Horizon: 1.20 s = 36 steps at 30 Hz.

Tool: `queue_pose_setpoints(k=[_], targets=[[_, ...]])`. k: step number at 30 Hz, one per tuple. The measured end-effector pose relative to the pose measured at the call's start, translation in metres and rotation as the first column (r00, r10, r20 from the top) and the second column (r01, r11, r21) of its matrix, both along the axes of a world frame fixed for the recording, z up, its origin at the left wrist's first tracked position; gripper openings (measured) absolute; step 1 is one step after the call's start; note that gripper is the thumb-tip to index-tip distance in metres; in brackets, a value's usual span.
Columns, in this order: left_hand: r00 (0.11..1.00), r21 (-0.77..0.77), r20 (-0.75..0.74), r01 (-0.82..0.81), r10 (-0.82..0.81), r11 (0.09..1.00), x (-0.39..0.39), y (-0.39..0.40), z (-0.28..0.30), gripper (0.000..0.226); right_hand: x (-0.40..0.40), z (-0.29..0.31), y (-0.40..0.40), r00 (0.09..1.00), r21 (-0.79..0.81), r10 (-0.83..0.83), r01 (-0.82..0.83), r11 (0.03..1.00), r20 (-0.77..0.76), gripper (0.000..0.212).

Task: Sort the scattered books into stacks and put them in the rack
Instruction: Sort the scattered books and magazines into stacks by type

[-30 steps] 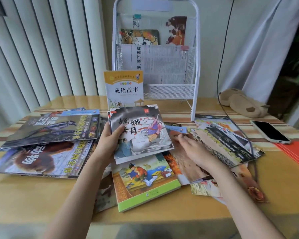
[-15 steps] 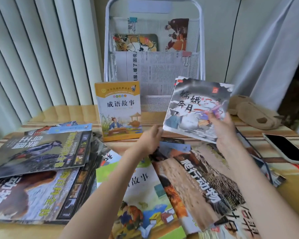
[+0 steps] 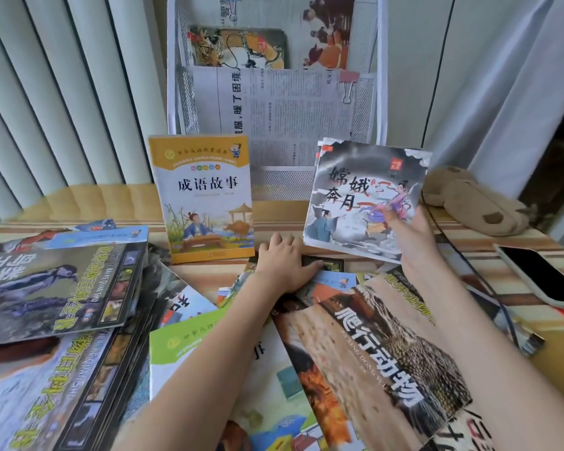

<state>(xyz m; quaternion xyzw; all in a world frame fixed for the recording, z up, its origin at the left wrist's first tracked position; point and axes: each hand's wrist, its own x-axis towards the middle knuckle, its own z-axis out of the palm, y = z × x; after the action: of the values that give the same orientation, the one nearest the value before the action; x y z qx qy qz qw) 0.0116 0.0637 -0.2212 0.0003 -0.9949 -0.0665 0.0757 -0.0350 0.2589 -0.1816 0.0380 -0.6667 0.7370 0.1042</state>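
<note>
Nearest the near edge of the wooden table (image 3: 482, 242), thin glossy paperbacks lie fanned over one another: a green-topped story book (image 3: 202, 353) in the middle, a brown reptile-cover book (image 3: 381, 362) overlapping it to the right, and a loose stack of dark wildlife magazines (image 3: 56, 288) toward the left edge. These look light, floppy and slick, so they would likely slide off each other; taking each by a spine or edge with a thumb on top seems safest.

Further in, the left hand (image 3: 284, 265) lies flat and spread on the scattered covers, gripping nothing, fingers pressing the pile. Beside it, the right hand (image 3: 411, 236) holds a grey square picture book with a flying figure (image 3: 365, 196) lifted off the table, thumb on the cover's lower right corner, fingers hidden behind; its grip is closed on that corner, and the thin book may sag.

A yellow-and-white story book (image 3: 205, 196) stands upright in front of the rack. Toward the right edge lie a black phone (image 3: 544, 278), a dark cable (image 3: 469, 265) and a brown plush toy (image 3: 469, 200).

At the far edge stands the white mesh rack (image 3: 380, 102), its pockets already holding clipped newspapers (image 3: 284, 112), so the standing book and papers crowd the way in.
</note>
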Motion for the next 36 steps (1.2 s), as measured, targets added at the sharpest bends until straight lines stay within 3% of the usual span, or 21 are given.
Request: queue_pose_setpoints(k=[5,11,13,15,18,21,24,29,33,36], targets=[[0.994,0.107,-0.104,-0.010,0.021,0.994,0.007,-0.006,0.007,0.044,-0.009,0.004,-0.012,0.998,-0.044,0.063,-0.063,0.997,-0.005,0.037],[0.999,0.208,-0.025,0.033,-0.028,0.978,0.017,-0.012,0.019,0.041,-0.023,-0.002,-0.025,0.988,-0.088,0.148,-0.144,0.986,0.040,0.028],[0.999,0.268,-0.026,0.031,-0.024,0.963,0.019,-0.013,0.017,0.043,-0.023,-0.012,-0.031,0.967,0.048,0.222,-0.229,0.972,0.125,0.062],[0.999,0.330,-0.039,0.043,-0.032,0.943,0.022,-0.015,0.010,0.038,-0.022,-0.023,-0.037,0.961,0.266,0.195,-0.244,0.933,0.195,0.092],[0.991,0.330,-0.124,0.092,-0.054,0.940,0.028,-0.018,0.004,0.025,-0.024,-0.034,-0.044,0.988,0.455,0.060,-0.120,0.882,0.142,0.079],[0.918,0.350,-0.339,-0.081,0.207,0.933,0.034,-0.021,0.016,0.030,-0.021,-0.038,-0.045,0.990,0.562,-0.059,0.122,0.818,-0.129,0.032],[0.833,0.400,-0.289,-0.342,0.471,0.850,0.034,-0.035,0.017,0.029,-0.021,-0.042,-0.044,0.942,0.608,-0.149,0.310,0.731,-0.301,0.038],[0.912,0.357,-0.031,-0.373,0.410,0.856,0.024,-0.051,-0.005,0.030,-0.016,-0.041,-0.046,0.895,0.656,-0.189,0.428,0.621,-0.405,0.056],[0.936,0.341,-0.025,-0.323,0.352,0.883,0.018,-0.054,-0.007,0.033,-0.016,-0.042,-0.046,0.883,0.675,-0.185,0.453,0.582,-0.432,0.058],[0.919,0.410,-0.077,-0.324,0.386,0.853,0.018,-0.057,-0.006,0.027,-0.015,-0.040,-0.046,0.837,0.654,-0.212,0.531,0.539,-0.505,0.055]])
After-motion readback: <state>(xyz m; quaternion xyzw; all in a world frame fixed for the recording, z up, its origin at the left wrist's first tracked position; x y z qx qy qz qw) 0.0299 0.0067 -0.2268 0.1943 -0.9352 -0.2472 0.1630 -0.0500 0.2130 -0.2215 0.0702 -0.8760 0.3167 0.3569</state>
